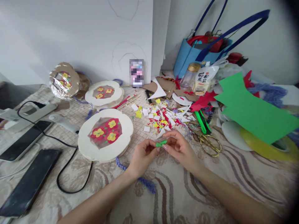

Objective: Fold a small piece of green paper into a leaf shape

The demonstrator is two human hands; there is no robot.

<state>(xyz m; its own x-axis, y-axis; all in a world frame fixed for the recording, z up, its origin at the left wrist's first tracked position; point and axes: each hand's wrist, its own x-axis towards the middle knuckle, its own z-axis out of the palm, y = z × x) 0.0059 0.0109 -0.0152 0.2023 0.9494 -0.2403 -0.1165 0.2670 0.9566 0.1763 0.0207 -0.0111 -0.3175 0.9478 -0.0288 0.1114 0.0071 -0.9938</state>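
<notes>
Between my two hands, just above the patterned tablecloth, is a small piece of green paper [161, 143]. My left hand [145, 153] pinches its left end with thumb and fingers. The fingertips of my right hand [177, 146] close on its right end. To the left lies a white scalloped round frame [83, 137] whose clear centre carries red and yellow paper flowers [111, 134]. A purple braided cord [147, 184] trails from beneath it, past my left wrist. Gold-handled scissors [211, 146] rest to the right of my right hand, with a green utility knife [202, 122] beyond them.
Paper scraps [163, 116] litter the cloth ahead of my hands. A large green sheet [259, 109] overhangs a yellow tape roll [252, 143] at right. Phones [30, 180] and a black cable [61, 174] lie left. A blue bag [187, 57] stands behind.
</notes>
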